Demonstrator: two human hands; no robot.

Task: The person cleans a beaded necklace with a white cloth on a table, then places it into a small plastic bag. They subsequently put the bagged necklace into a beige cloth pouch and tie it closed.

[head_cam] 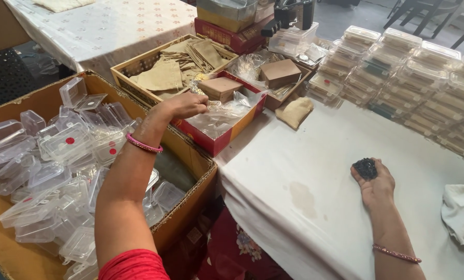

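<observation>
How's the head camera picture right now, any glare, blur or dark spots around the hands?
Head view: even, soft daylight, with both the left hand and the right hand sharp. Mild glare on the clear plastic boxes in the cardboard carton. The stacked filled boxes soften and bend toward the right edge. The dark beads read as a detail-less clump.

The left hand (182, 105) reaches over a red tray (226, 136) of plastic bags, with the carton (190, 171) of clear boxes under its forearm and a crate of cloth pouches (164, 72) just beyond. The right hand (374, 184) rests palm-up on the table (304, 207), dark beads (365, 168) in it, stacked lidded boxes (413, 78) behind and a crumpled cloth (460, 210) to its right.
</observation>
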